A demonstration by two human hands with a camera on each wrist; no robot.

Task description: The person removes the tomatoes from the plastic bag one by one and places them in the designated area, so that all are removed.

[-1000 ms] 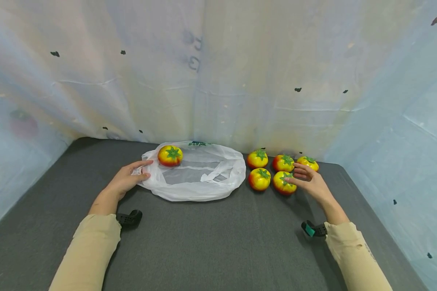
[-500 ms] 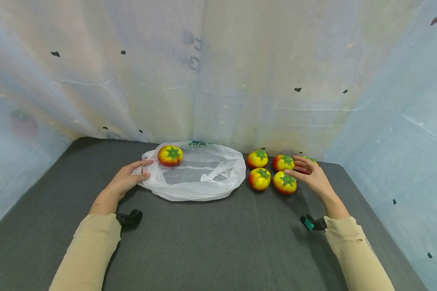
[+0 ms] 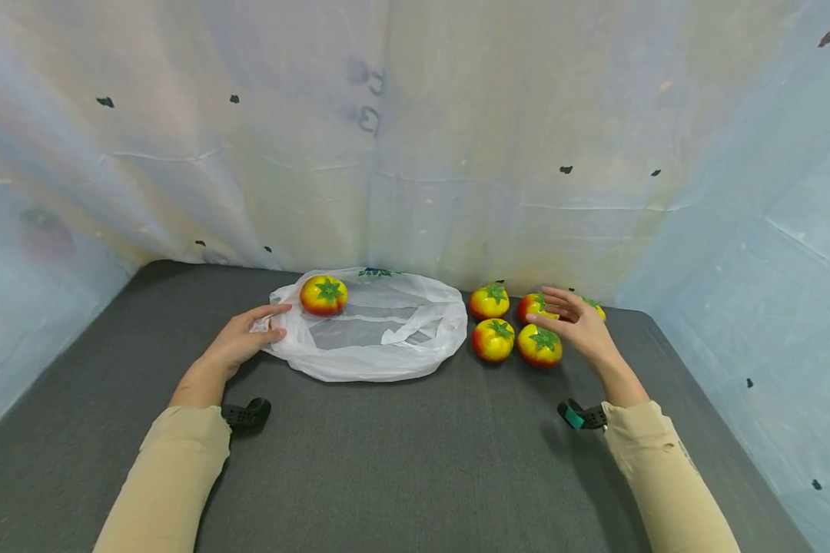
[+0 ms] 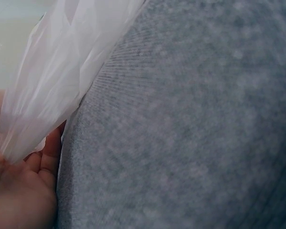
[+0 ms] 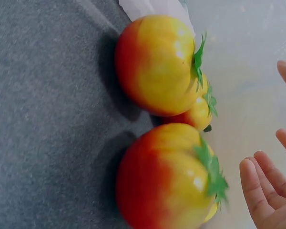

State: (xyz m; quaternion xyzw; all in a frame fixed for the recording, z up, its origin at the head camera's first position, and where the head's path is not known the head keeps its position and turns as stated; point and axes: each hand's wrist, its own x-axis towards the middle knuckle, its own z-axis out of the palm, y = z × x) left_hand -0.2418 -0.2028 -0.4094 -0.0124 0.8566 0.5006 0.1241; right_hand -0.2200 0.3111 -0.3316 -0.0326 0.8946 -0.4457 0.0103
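Note:
My left hand (image 3: 238, 342) grips the gathered left edge of a white plastic bag (image 3: 366, 369); in the left wrist view the bunched plastic (image 4: 52, 81) runs into the curled fingers. A yellow and red tomato (image 3: 323, 296) with a green star-shaped calyx sits at the bag's left side. Above the tomatoes on the right hovers my right hand (image 3: 584, 326), fingers spread and holding nothing. Just beneath it are the front right tomato (image 3: 539, 347) and a partly covered back tomato (image 3: 529, 306). The right wrist view shows those fingers (image 5: 257, 186) apart from the nearest tomato (image 5: 162, 176).
Left of the right hand stand a front tomato (image 3: 493, 341) and a back one (image 3: 489, 302), close to the bag's right edge. Another tomato (image 3: 600, 311) is mostly hidden behind the hand. A pale sheet wall (image 3: 415, 192) borders the dark grey tabletop (image 3: 401, 461).
My right hand has moved back from the front right tomato, then left over the group, its fingers holding nothing. The left hand and bag have stayed still.

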